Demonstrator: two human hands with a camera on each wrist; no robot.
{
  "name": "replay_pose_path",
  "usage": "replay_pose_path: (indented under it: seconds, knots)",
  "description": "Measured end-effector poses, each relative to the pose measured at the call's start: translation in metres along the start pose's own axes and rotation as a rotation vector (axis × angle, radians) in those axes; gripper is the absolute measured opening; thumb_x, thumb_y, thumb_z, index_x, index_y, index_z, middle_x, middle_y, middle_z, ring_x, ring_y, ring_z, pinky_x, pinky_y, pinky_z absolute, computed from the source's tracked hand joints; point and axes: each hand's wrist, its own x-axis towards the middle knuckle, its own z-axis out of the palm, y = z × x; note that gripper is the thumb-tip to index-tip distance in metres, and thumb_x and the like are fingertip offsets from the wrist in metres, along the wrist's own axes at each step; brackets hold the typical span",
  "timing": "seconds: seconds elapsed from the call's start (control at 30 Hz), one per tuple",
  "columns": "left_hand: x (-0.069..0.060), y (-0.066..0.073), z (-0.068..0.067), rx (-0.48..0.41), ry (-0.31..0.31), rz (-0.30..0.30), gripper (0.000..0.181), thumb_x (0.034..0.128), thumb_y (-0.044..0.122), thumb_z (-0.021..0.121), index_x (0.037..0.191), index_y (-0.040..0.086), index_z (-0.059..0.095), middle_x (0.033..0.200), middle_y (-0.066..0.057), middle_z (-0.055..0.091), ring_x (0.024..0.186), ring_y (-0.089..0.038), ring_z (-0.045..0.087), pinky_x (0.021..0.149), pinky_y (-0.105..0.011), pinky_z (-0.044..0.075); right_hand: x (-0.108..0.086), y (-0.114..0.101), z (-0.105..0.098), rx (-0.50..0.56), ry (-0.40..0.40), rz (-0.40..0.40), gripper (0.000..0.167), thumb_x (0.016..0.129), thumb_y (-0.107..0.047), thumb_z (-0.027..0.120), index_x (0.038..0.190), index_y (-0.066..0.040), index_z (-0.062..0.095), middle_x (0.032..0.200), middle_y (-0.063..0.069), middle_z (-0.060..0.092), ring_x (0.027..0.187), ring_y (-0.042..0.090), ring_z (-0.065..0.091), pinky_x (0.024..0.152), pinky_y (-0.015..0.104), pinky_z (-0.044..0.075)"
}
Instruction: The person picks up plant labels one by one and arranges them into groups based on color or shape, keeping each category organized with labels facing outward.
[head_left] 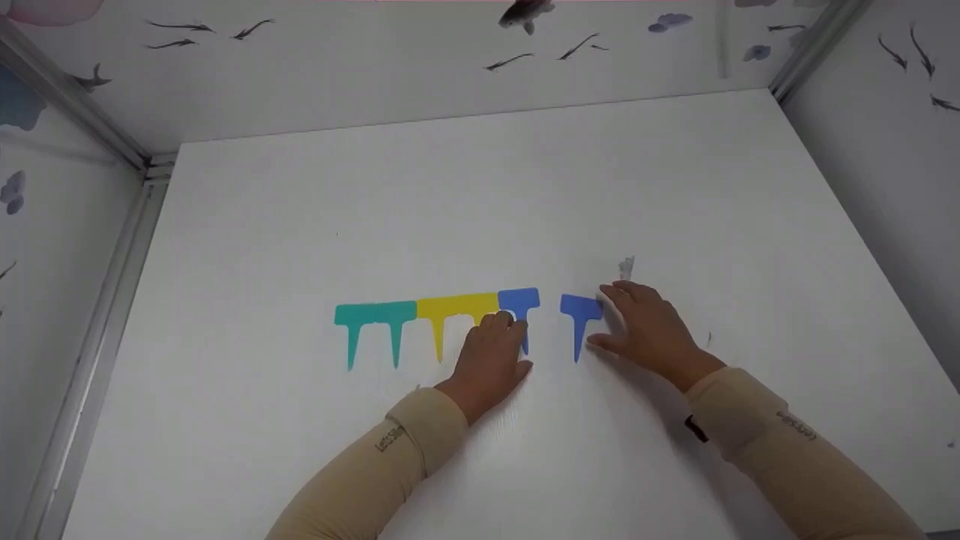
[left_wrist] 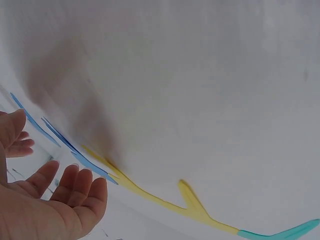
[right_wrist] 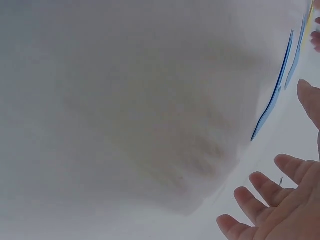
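Note:
T-shaped plastic plant labels lie in a row on the white table. Two teal labels [head_left: 375, 313] are at the left, two yellow labels [head_left: 457, 303] adjoin them, and a blue label [head_left: 519, 298] ends the row. Past a small gap lies a separate blue label [head_left: 581, 306]. My left hand [head_left: 487, 366] hovers over the row with loosely bent fingers, hiding parts of a yellow stem and the blue stem. Beside the separate blue label, my right hand [head_left: 651, 330] has its fingers spread, nothing gripped; the fingertips [right_wrist: 286, 161] look apart from the label in the right wrist view.
A small clear or silvery scrap [head_left: 626, 268] lies beyond the right hand. White panels with fish drawings [head_left: 525, 15] stand behind the table and at both sides. A metal frame post [head_left: 112, 330] runs along the left edge.

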Motion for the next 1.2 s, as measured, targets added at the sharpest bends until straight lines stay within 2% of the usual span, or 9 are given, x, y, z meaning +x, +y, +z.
replay_pose_path:
  seconds: [0.3, 0.73, 1.2]
  knots:
    - [-0.004, 0.000, 0.000, -0.013, -0.024, -0.002, 0.056, 0.0925, 0.035, 0.064, 0.139, 0.010, 0.046, 0.132, -0.007, 0.049, 0.121, -0.020, 0.043, 0.107, -0.034, 0.038, -0.003, -0.011, 0.007, -0.053, -0.008, 0.023, 0.086, 0.078, -0.043, 0.078, 0.144, -0.003, 0.041, 0.143, 0.023, 0.042, 0.132, 0.043, 0.039, 0.105, 0.057, 0.036]
    - [-0.006, -0.002, 0.004, 0.016, 0.013, 0.020, 0.056, 0.0916, 0.035, 0.066, 0.137, 0.008, 0.048, 0.129, -0.009, 0.051, 0.118, -0.021, 0.046, 0.103, -0.035, 0.042, -0.002, -0.016, 0.016, -0.103, -0.030, 0.012, 0.089, 0.075, -0.047, 0.079, 0.141, 0.001, 0.043, 0.140, 0.024, 0.045, 0.130, 0.042, 0.041, 0.103, 0.059, 0.037]
    - [-0.008, -0.003, 0.003, 0.021, 0.014, 0.035, 0.053, 0.0930, 0.034, 0.064, 0.136, 0.008, 0.048, 0.127, -0.009, 0.051, 0.115, -0.021, 0.046, 0.101, -0.034, 0.043, -0.002, -0.019, 0.017, -0.065, -0.070, 0.035, 0.086, 0.079, -0.042, 0.077, 0.144, -0.002, 0.039, 0.147, 0.021, 0.038, 0.135, 0.042, 0.035, 0.105, 0.058, 0.034]
